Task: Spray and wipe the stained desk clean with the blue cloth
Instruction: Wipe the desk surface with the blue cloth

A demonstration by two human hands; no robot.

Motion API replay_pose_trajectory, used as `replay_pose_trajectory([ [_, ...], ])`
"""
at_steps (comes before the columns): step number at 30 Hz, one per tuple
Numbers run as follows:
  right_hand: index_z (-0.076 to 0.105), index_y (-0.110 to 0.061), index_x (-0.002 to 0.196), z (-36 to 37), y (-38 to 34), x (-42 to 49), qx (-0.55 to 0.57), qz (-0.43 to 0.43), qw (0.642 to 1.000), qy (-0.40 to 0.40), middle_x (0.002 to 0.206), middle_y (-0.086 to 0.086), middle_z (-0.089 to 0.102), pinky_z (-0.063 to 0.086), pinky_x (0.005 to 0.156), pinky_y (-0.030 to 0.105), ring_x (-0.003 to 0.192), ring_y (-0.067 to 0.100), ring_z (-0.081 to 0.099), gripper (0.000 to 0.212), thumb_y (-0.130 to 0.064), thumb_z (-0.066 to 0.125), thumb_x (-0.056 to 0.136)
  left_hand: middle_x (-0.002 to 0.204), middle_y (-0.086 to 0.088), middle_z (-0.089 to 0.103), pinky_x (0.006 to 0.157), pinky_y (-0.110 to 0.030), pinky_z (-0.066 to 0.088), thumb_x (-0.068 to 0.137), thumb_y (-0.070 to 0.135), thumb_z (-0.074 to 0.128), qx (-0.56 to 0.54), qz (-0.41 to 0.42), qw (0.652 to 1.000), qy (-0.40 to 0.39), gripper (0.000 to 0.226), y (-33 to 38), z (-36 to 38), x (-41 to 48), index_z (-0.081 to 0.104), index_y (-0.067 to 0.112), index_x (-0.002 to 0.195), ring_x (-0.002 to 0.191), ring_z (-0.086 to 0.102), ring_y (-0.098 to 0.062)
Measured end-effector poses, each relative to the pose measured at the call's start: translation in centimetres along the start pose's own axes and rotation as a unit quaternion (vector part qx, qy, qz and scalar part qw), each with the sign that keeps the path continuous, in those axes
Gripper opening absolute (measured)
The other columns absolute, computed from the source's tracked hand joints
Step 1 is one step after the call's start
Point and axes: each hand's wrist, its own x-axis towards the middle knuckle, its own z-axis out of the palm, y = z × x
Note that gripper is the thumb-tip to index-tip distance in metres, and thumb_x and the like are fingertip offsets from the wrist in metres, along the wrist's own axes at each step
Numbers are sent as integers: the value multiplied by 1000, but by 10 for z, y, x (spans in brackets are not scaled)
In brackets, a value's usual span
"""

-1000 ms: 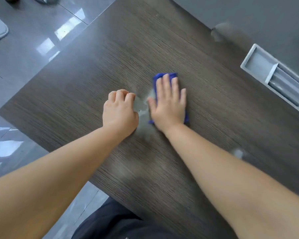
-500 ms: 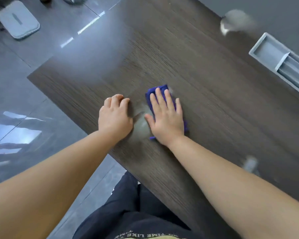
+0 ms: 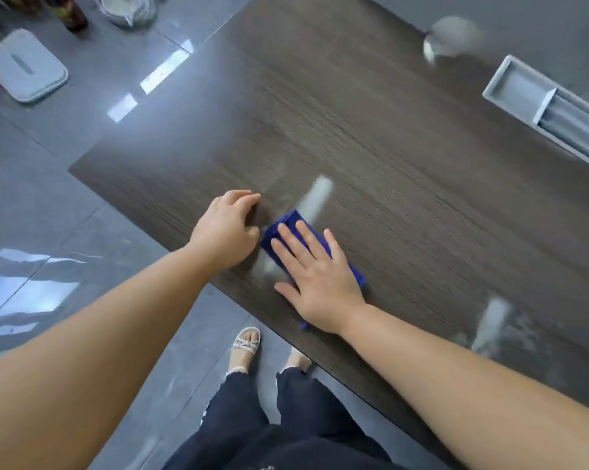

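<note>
spread right hand (image 3: 315,283) presses blue cloth (image 3: 288,225) on desk (image 3: 388,147). curled left hand (image 3: 227,225) rests at cloth's ten o'clock. grey tray (image 3: 517,86) lies at two o'clock.

My left hand (image 3: 227,228) rests on the worktop (image 3: 371,147) just left of the cloth (image 3: 288,220) under my right hand (image 3: 315,276), blocking that side. Ahead and rightward lies open wood, as far as the sunken grey tray (image 3: 513,89) and a blurred pale round thing (image 3: 451,37) near the far edge.
</note>
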Motion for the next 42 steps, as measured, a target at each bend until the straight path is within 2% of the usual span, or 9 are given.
replay_pose_trajectory([
  [4, 39, -23, 143, -10, 60, 3, -13, -130, 991, -17, 152, -2, 33, 23, 112, 52, 142, 22, 27, 58, -50, 35, 92, 147, 3, 29, 111, -34, 22, 89, 18, 46, 31, -25, 999, 34, 55, -21, -4, -11, 37, 23, 142, 137, 18, -22],
  [9, 17, -23, 151, -19, 64, 103, 28, 309, 951, 11, 160, -4, 7, 10, 115, 51, 147, 19, 3, 62, -51, 27, 97, 150, 5, 26, 109, -30, 25, 90, 25, 47, 89, 23, 995, -26, 55, -37, -20, -2, 36, 29, 143, 132, 27, -25],
  [11, 11, -22, 152, -18, 32, 129, 34, 356, 934, 15, 160, -2, 1, 6, 115, 51, 147, 20, -1, 63, -50, 27, 98, 150, 6, 28, 108, -29, 26, 90, 26, 47, 91, 32, 994, -40, 53, -38, -28, 1, 37, 29, 143, 131, 31, -24],
  [18, 38, -21, 144, -13, 19, 67, 11, -58, 998, -23, 153, 0, 32, 22, 112, 50, 142, 22, 26, 60, -52, 31, 93, 145, 4, 36, 104, -28, 31, 87, 13, 48, 24, 56, 998, -20, 51, -57, -31, -4, 45, 22, 137, 132, 36, -18],
  [23, 18, -22, 151, -23, 50, 143, 10, 269, 963, 2, 159, -3, 10, 12, 115, 52, 146, 22, 6, 61, -50, 27, 98, 138, 1, 40, 104, -30, 34, 87, 10, 45, -40, 38, 998, -1, 43, -61, -30, -3, 51, 19, 130, 127, 40, -19],
  [25, 12, -21, 152, -18, 26, 166, 12, 298, 954, -1, 160, -2, 3, 8, 115, 51, 147, 22, 1, 63, -51, 24, 98, 133, -2, 43, 100, -29, 33, 87, 9, 46, -55, 19, 998, 34, 39, -65, -30, -5, 54, 16, 125, 123, 40, -22],
  [33, 44, -21, 141, -5, -42, 82, 3, -103, 995, -13, 149, 1, 39, 22, 111, 50, 138, 24, 34, 60, -51, 36, 90, 122, -17, 48, 96, -30, 28, 83, 4, 48, -88, -28, 991, 98, 32, -91, -26, -20, 56, 1, 114, 115, 40, -34],
  [39, 24, -18, 150, -4, -33, 125, 15, 278, 960, 32, 158, 1, 16, 13, 112, 54, 146, 24, 12, 61, -48, 31, 97, 131, -11, 43, 99, -26, 24, 85, 3, 47, -90, -14, 993, 77, 40, -97, -27, -28, 49, 8, 124, 124, 32, -27],
  [42, 34, -18, 146, 3, -97, 134, 32, 243, 968, 50, 155, 2, 27, 21, 110, 54, 143, 25, 23, 62, -48, 25, 93, 128, -14, 45, 100, -25, 22, 84, 6, 47, -84, -7, 993, 84, 40, -96, -25, -29, 49, 5, 123, 121, 34, -29],
])
